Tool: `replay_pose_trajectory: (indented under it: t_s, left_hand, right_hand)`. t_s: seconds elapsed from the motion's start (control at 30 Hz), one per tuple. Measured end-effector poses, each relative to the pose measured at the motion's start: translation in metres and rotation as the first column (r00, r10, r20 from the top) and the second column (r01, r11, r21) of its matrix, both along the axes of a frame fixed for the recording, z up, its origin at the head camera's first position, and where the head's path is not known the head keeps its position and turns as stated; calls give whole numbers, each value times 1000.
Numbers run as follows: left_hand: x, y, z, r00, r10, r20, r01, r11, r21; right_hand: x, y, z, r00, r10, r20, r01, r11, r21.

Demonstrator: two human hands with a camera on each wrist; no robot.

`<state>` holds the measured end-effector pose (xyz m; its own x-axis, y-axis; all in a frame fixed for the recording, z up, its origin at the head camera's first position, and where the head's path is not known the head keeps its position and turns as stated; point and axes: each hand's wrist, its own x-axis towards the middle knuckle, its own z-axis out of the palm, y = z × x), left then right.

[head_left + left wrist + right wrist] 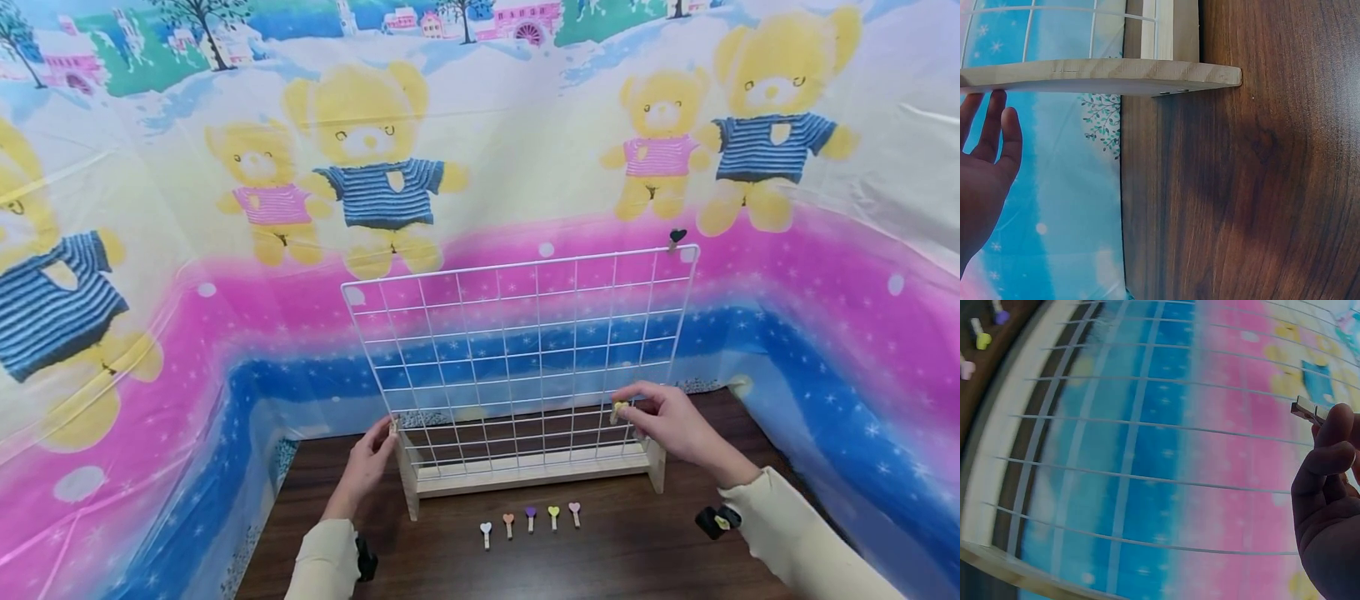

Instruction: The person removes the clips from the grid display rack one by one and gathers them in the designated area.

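Observation:
A white wire grid [525, 350] stands upright in a wooden base [532, 479] on the table. My right hand [667, 421] pinches a small wooden clothespin [1309, 411] between thumb and fingers, in front of the grid's lower right part; its yellow top shows in the head view. At the grid's left side, my left hand [367, 462] touches the wooden side support [1104, 75] with its fingertips, the fingers fairly straight. A clothespin with a black heart [677, 237] is clipped on the grid's top wire near the right corner.
In front of the base lie several heart clothespins in a row: white [486, 533], orange [508, 525], purple [531, 518], yellow [553, 517] and pink [575, 513]. A curtain printed with bears [390, 196] hangs behind and beside the dark wooden table [622, 558].

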<state>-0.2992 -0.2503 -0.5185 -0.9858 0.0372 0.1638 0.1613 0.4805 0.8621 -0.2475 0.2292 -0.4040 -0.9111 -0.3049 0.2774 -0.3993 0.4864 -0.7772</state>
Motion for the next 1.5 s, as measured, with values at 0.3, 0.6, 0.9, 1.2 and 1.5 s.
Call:
replay_pose_trajectory:
  t_s: [0.3, 0.6, 0.9, 1.2, 1.5]
  left_hand:
    - [1, 0, 0, 1000, 7, -12, -7, 1000, -8]
    - [0, 0, 0, 1000, 7, 5, -7, 1000, -1]
    - [1, 1, -1, 1000, 14, -21, -14, 1000, 0]
    - [0, 1, -1, 999, 14, -31, -14, 1000, -7]
    - [-1, 1, 0, 999, 20, -42, -20, 1000, 4]
  right_hand:
    - [-1, -3, -58, 996, -6, 94, 0, 998, 56]
    - [-7, -5, -120, 986, 53, 156, -56, 998, 15]
    - [-11, -10, -155, 988, 87, 127, -93, 995, 40]
    - [-23, -13, -186, 982, 56, 179, -75, 992, 103]
    - [-27, -14, -212, 981, 47, 187, -79, 983, 168]
